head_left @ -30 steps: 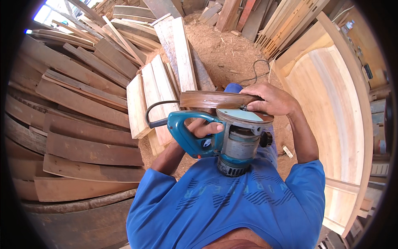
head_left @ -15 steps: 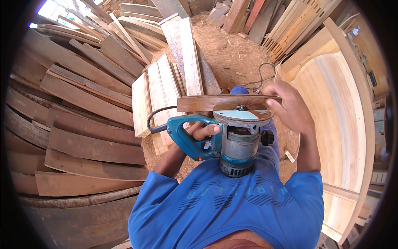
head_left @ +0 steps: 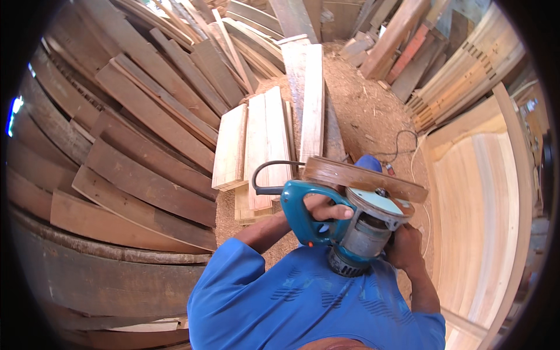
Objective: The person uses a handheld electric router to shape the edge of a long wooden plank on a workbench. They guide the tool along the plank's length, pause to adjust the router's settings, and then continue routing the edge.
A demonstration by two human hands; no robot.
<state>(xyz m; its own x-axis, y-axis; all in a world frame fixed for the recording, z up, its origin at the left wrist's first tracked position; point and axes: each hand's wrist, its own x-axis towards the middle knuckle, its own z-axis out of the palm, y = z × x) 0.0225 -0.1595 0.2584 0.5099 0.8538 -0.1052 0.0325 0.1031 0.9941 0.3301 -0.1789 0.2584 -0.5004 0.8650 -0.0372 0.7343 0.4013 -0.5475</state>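
Note:
A teal and grey handheld router point(head_left: 364, 236) is held base-up in front of my blue shirt, its motor end close to the cloth. My left hand point(head_left: 328, 211) is wrapped round its teal loop handle, thumb on top. My right hand point(head_left: 404, 246) is closed at the far side of the motor housing, around the side knob, which the fingers cover. Across the pale round base lies a brown wooden strip point(head_left: 364, 178), tilted down to the right, with neither hand on it. From the handle a black cord point(head_left: 274, 164) loops up behind the strip.
Planed pale boards point(head_left: 265, 146) are stacked ahead, beside a long board point(head_left: 312, 99) on a support. Dark planks point(head_left: 146, 169) lean in rows at left. A large wooden panel point(head_left: 475, 216) stands at right. A cable point(head_left: 402, 146) lies on the sawdust-covered floor point(head_left: 364, 105).
My right hand has left the end of the wooden strip and dropped to the router's side. Router and strip have tilted clockwise; the whole view has also shifted.

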